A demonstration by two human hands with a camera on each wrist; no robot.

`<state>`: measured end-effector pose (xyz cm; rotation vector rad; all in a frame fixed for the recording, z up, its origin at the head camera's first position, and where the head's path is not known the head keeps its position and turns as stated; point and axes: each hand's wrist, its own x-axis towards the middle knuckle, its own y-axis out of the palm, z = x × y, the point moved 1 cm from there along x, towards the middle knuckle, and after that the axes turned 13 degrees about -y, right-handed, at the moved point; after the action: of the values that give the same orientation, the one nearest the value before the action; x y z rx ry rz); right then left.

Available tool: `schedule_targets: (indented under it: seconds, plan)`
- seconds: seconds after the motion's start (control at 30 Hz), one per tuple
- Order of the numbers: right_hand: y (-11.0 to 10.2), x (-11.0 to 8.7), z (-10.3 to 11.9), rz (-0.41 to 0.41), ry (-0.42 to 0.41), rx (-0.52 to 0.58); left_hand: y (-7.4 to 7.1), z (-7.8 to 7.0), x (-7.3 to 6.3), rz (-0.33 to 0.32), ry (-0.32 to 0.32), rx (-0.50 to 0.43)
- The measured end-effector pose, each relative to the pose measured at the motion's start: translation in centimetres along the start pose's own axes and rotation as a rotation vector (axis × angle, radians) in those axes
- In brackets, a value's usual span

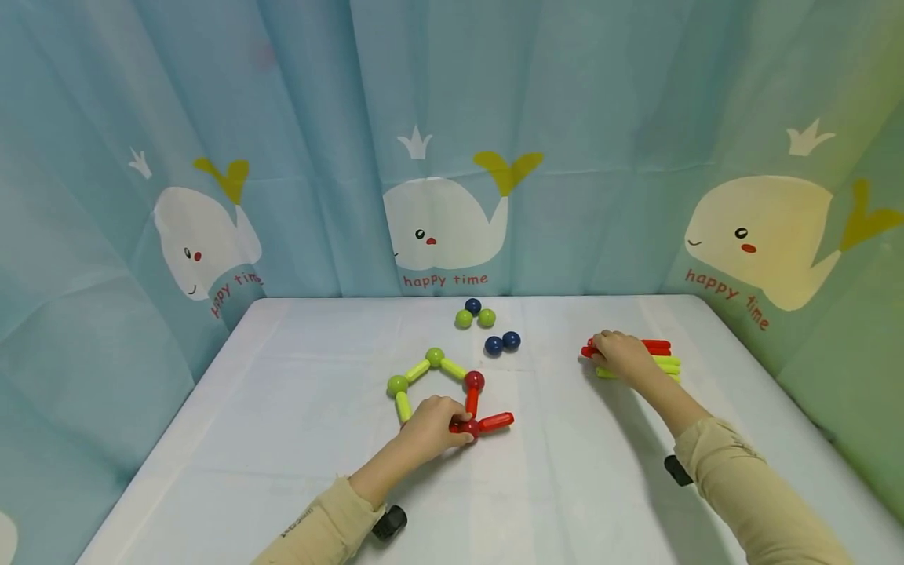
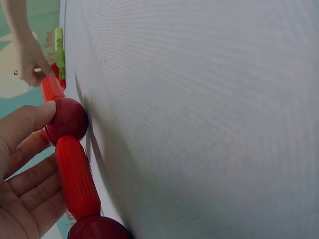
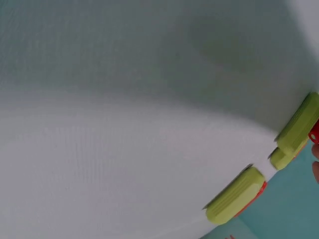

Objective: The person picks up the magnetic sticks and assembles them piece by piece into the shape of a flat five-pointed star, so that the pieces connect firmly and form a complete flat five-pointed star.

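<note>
My left hand [image 1: 432,426] pinches a red ball [image 2: 70,119] at the near right corner of a ring of balls and rods on the table. Green balls [image 1: 398,385] and green rods [image 1: 417,371] form the ring's far and left sides. A red rod [image 1: 472,403] runs up to another red ball [image 1: 474,381], and a second red rod [image 1: 497,422] sticks out rightward. The hand hides the ring's near left part. At the right, my right hand [image 1: 621,355] pinches the left end of a red rod [image 3: 314,133] at a pile of red rods [image 1: 657,344] and green rods [image 1: 666,364].
Two blue balls [image 1: 502,343] lie beyond the ring. Farther back sit two green balls [image 1: 475,318] with a blue ball [image 1: 473,306]. A whale-printed curtain [image 1: 318,235] borders the white table [image 1: 282,377] at the back and sides.
</note>
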<state>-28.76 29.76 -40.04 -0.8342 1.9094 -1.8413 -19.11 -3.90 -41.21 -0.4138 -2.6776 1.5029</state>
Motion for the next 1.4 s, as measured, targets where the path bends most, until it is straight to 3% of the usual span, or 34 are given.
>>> schedule_targets:
  seconds: [0.33, 0.53, 0.7, 0.83, 1.03, 1.4]
  plan:
    - [0.0, 0.6, 2.5, -0.064, 0.000, 0.028, 0.0, -0.1, 0.0, 0.002, -0.007, 0.013]
    - [-0.2, 0.9, 4.3, -0.126, 0.017, 0.123, 0.0, -0.3, 0.0, -0.008, -0.002, 0.025]
    - [0.2, 1.6, 6.0, -0.146, 0.015, 0.275, 0.0, -0.3, -0.2, 0.002, -0.013, 0.024]
    - [0.4, 2.5, 7.4, -0.140, 0.010, 0.412, -0.1, -0.3, -0.3, 0.003, -0.010, 0.015]
    - [0.4, 4.2, 9.7, -0.065, -0.005, 0.547, -0.3, -0.6, -0.3, -0.016, 0.013, 0.028]
    - [0.9, 6.3, 12.6, -0.014, -0.029, 0.626, -0.1, -0.5, 0.1, 0.008, 0.012, 0.038]
